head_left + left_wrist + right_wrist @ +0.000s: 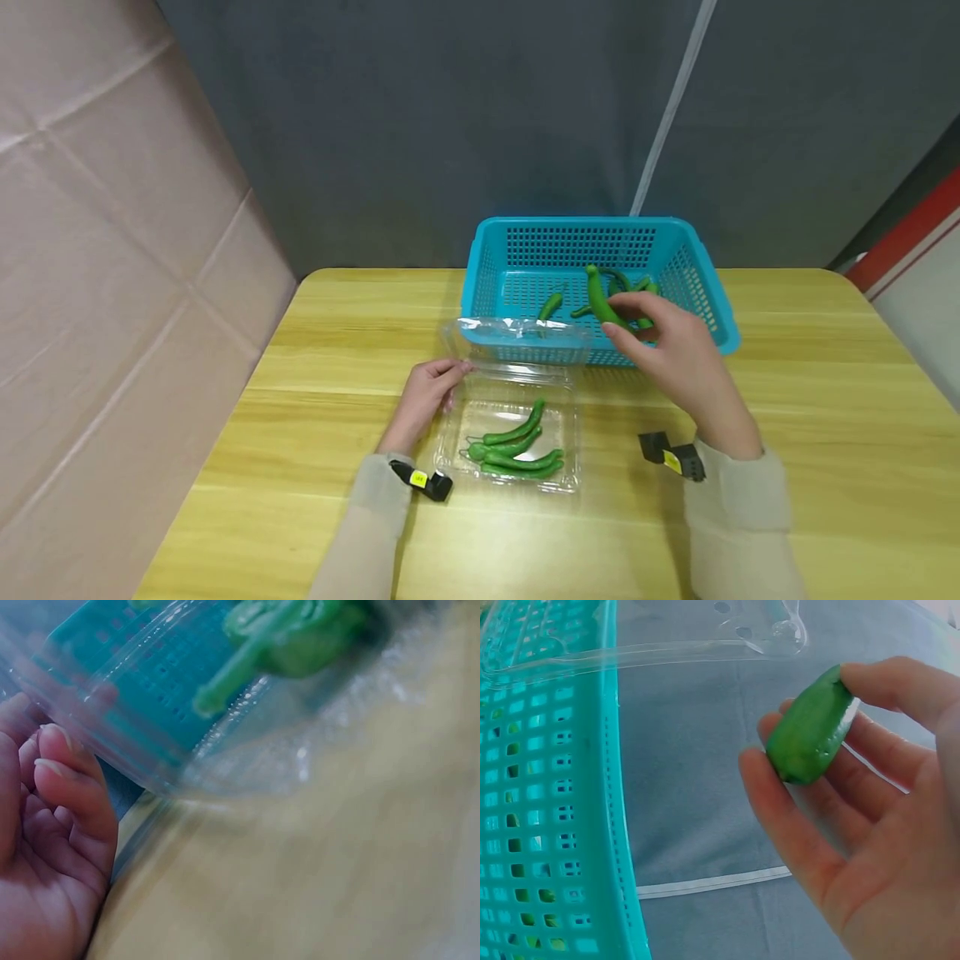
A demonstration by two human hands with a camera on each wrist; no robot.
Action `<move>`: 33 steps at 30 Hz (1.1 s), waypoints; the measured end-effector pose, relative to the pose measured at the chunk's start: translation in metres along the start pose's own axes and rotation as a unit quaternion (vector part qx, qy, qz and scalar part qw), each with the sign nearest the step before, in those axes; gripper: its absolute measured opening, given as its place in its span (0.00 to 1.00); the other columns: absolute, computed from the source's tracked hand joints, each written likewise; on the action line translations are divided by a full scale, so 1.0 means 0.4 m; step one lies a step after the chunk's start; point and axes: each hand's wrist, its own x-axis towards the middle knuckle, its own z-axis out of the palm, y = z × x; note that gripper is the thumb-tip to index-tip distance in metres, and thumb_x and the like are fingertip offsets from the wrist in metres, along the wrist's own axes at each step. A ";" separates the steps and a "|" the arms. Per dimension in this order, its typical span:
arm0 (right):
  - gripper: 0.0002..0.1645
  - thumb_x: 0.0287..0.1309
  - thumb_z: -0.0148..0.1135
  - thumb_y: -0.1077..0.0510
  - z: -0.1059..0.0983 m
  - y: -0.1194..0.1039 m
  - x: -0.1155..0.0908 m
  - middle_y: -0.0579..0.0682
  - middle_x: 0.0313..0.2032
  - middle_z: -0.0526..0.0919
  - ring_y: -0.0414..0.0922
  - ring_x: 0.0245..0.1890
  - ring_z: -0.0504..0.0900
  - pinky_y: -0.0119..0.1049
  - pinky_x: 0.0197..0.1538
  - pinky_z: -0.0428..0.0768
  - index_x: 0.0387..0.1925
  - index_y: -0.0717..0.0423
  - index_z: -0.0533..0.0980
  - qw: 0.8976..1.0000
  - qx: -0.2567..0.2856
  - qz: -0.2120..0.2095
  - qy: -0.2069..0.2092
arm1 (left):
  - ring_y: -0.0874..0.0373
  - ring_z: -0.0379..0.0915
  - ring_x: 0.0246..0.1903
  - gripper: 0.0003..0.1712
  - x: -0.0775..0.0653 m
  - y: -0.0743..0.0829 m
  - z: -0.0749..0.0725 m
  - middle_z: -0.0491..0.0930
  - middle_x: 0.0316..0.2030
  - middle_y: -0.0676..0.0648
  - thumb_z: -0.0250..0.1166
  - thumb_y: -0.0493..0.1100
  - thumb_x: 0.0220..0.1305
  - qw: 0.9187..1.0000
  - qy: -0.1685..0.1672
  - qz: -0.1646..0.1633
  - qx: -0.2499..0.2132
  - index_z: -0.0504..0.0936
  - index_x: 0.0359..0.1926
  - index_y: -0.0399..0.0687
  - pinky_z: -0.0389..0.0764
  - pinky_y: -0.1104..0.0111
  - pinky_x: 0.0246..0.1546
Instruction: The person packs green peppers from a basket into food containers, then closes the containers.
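My right hand [675, 350] holds a curved green chili pepper [600, 300] over the front of a blue basket, pinching it between thumb and fingertips. In the right wrist view the same pepper [810, 727] points toward the camera. My left hand [429, 396] grips the left edge of a clear plastic clamshell box [573, 408] near its hinge. Seen from the left wrist, the fingers [79, 791] are curled beside the box wall. Several green chili peppers [513, 446] lie in the base of the box. Its lid [517, 333] stands raised against the basket.
The blue slotted basket [585, 223] stands at the back of the wooden table [337, 333], with more green peppers [550, 307] inside. A dark grey curtain [420, 125] hangs behind it. A pale padded wall [112, 250] rises on the left.
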 end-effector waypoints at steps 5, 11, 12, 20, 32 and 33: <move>0.22 0.59 0.55 0.48 -0.001 -0.006 -0.004 0.51 0.42 0.75 0.47 0.39 0.76 0.43 0.37 0.78 0.50 0.55 0.69 0.999 0.016 0.011 -0.028 | 0.64 0.60 0.10 0.15 0.012 -0.023 -0.006 0.68 0.17 0.43 0.61 0.49 0.57 1.000 0.002 -0.009 -0.005 0.82 0.39 0.43 0.63 0.74 0.09; 0.22 0.59 0.55 0.50 -0.001 -0.016 -0.004 0.51 0.45 0.74 0.47 0.44 0.73 0.44 0.42 0.77 0.50 0.56 0.67 0.997 0.023 0.013 -0.067 | 0.63 0.59 0.10 0.21 0.030 -0.060 -0.011 0.69 0.17 0.45 0.64 0.56 0.52 1.000 0.009 -0.001 -0.007 0.82 0.39 0.46 0.63 0.75 0.08; 0.21 0.58 0.55 0.50 -0.001 -0.018 -0.004 0.50 0.45 0.74 0.46 0.44 0.73 0.44 0.42 0.77 0.50 0.56 0.67 0.997 0.022 0.011 -0.072 | 0.64 0.59 0.10 0.21 0.029 -0.060 -0.011 0.70 0.17 0.45 0.63 0.57 0.52 1.000 0.008 0.001 -0.007 0.82 0.40 0.46 0.63 0.75 0.08; 0.17 0.56 0.58 0.54 -0.004 -0.033 -0.010 0.47 0.43 0.74 0.44 0.42 0.74 0.41 0.42 0.77 0.47 0.54 0.69 0.996 0.013 -0.025 -0.089 | 0.63 0.60 0.10 0.19 0.027 -0.056 -0.012 0.68 0.15 0.48 0.63 0.54 0.54 1.000 0.010 -0.001 -0.007 0.82 0.39 0.46 0.62 0.74 0.08; 0.16 0.53 0.62 0.57 -0.019 -0.064 -0.024 0.41 0.40 0.74 0.38 0.37 0.76 0.33 0.38 0.78 0.44 0.51 0.71 0.995 -0.004 -0.068 -0.076 | 0.64 0.60 0.10 0.14 -0.002 0.002 -0.001 0.69 0.18 0.42 0.61 0.47 0.58 1.000 0.001 -0.004 -0.006 0.82 0.39 0.42 0.63 0.75 0.09; 0.16 0.53 0.62 0.57 -0.019 -0.067 -0.024 0.40 0.40 0.74 0.38 0.36 0.76 0.33 0.37 0.78 0.44 0.51 0.72 0.994 -0.003 -0.071 -0.082 | 0.64 0.60 0.10 0.14 -0.002 0.003 -0.001 0.69 0.18 0.41 0.61 0.47 0.58 1.000 0.001 -0.004 -0.005 0.82 0.39 0.42 0.63 0.75 0.09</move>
